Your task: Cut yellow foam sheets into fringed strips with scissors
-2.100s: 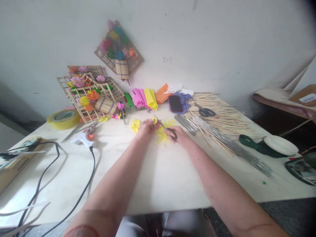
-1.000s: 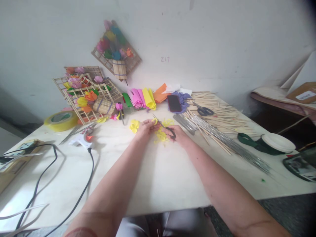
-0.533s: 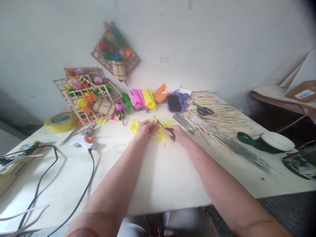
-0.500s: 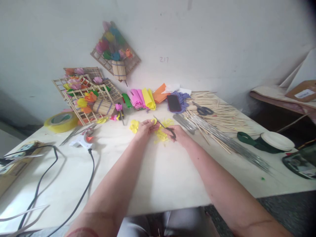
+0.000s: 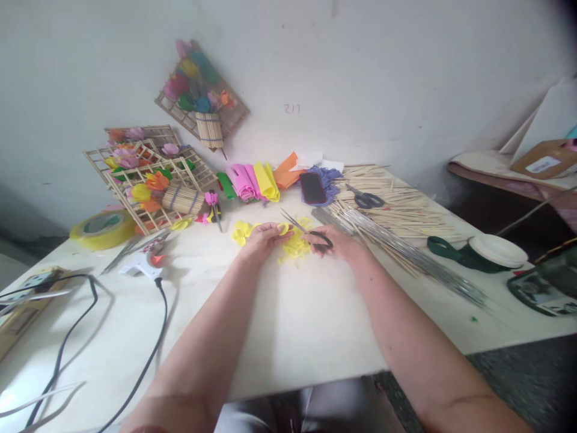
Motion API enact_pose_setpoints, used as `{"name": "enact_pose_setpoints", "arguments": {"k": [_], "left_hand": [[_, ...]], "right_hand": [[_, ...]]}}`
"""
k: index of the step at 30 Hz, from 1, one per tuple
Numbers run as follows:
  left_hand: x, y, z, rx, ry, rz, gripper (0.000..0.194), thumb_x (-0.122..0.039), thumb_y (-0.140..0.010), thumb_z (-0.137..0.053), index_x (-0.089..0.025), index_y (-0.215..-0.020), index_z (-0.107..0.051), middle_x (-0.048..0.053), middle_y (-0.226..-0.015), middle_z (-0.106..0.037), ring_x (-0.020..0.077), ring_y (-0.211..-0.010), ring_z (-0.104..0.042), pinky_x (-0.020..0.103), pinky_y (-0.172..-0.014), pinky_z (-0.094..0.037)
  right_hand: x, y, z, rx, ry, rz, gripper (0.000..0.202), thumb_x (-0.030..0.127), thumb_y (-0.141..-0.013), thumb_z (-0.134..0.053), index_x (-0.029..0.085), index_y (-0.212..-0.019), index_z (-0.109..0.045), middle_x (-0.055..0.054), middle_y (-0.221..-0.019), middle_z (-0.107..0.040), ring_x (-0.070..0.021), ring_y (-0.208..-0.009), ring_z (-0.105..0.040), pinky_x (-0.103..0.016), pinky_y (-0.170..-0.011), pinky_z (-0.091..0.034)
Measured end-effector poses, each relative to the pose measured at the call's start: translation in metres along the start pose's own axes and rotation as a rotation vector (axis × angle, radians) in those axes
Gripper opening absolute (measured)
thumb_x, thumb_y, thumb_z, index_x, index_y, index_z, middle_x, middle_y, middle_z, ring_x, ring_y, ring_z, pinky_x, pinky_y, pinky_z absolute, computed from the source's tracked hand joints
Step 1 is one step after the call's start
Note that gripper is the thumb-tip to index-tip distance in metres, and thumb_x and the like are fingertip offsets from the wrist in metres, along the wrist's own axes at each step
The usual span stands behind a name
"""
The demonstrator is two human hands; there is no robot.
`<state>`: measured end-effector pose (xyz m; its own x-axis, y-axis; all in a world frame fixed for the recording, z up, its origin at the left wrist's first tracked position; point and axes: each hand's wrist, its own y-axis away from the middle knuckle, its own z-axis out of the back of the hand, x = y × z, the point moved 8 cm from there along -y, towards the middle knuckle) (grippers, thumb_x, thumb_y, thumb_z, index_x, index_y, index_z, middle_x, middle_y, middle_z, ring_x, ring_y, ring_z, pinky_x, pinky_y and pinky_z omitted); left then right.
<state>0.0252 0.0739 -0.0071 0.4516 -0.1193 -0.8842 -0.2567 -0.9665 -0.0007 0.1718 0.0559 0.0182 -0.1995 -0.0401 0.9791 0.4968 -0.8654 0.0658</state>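
Observation:
My left hand (image 5: 264, 239) pinches a small yellow paper piece (image 5: 285, 229) over the white table (image 5: 306, 325). In my right hand (image 5: 337, 242) is a pair of scissors (image 5: 321, 240) with black handles, the blades parted and pointing at the yellow piece. Under and between the hands lies a heap of yellow paper scraps (image 5: 295, 247). Cut yellow petals (image 5: 242, 232) rest just left of my left hand.
At the left are a glue gun (image 5: 140, 264) with its cord, a tape roll (image 5: 103, 228) and a power strip (image 5: 31, 294). Behind lie coloured paper rolls (image 5: 252, 181) and a phone (image 5: 312, 188). To the right are wires (image 5: 406, 252), wooden sticks (image 5: 406, 210) and spare scissors (image 5: 367, 199).
The scissors have opened wider, and my right hand has drawn slightly right. My left hand keeps its pinch on the yellow piece. The whole view has shifted a little.

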Motion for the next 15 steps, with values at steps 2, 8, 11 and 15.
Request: {"name": "enact_pose_setpoints", "arguments": {"k": [2, 8, 11, 15], "left_hand": [[0.0009, 0.0, 0.0002, 0.005, -0.016, 0.016, 0.014, -0.017, -0.063, -0.069, -0.009, -0.072, -0.062, 0.012, -0.084, -0.068, 0.0199, -0.079, -0.065, 0.025, -0.071, -0.052], [0.0005, 0.0011, -0.0015, 0.015, -0.02, 0.051, 0.013, -0.015, -0.064, -0.067, -0.009, -0.071, -0.059, 0.009, -0.074, -0.068, 0.0205, -0.079, -0.065, 0.028, -0.073, -0.051], [0.001, 0.0013, -0.002, 0.018, -0.012, 0.075, 0.011, -0.013, -0.064, -0.066, -0.01, -0.07, -0.057, 0.008, -0.072, -0.067, 0.0203, -0.077, -0.066, 0.028, -0.073, -0.052], [0.0013, 0.0022, -0.0038, 0.038, -0.03, 0.1, 0.01, -0.012, -0.064, -0.065, -0.01, -0.069, -0.057, 0.008, -0.071, -0.067, 0.0205, -0.078, -0.065, 0.032, -0.077, -0.05]], "right_hand": [[0.0013, 0.0014, -0.0035, 0.044, 0.027, 0.002, 0.029, 0.037, -0.069, -0.06, 0.011, -0.055, -0.054, 0.001, -0.043, -0.053, -0.0035, -0.03, -0.04, -0.018, -0.029, -0.019], [-0.0023, 0.0, -0.0073, 0.094, 0.076, 0.005, 0.029, 0.036, -0.07, -0.057, 0.012, -0.054, -0.053, 0.002, -0.041, -0.051, -0.0034, -0.03, -0.038, -0.019, -0.031, -0.019], [-0.0051, -0.0014, -0.0083, 0.11, 0.083, 0.005, 0.029, 0.037, -0.07, -0.056, 0.013, -0.055, -0.052, 0.002, -0.044, -0.052, -0.0041, -0.033, -0.041, -0.019, -0.032, -0.021], [-0.0039, -0.0001, -0.0099, 0.128, 0.105, 0.003, 0.028, 0.037, -0.07, -0.057, 0.013, -0.055, -0.051, 0.004, -0.042, -0.049, -0.0047, -0.033, -0.041, -0.02, -0.033, -0.022]]}}
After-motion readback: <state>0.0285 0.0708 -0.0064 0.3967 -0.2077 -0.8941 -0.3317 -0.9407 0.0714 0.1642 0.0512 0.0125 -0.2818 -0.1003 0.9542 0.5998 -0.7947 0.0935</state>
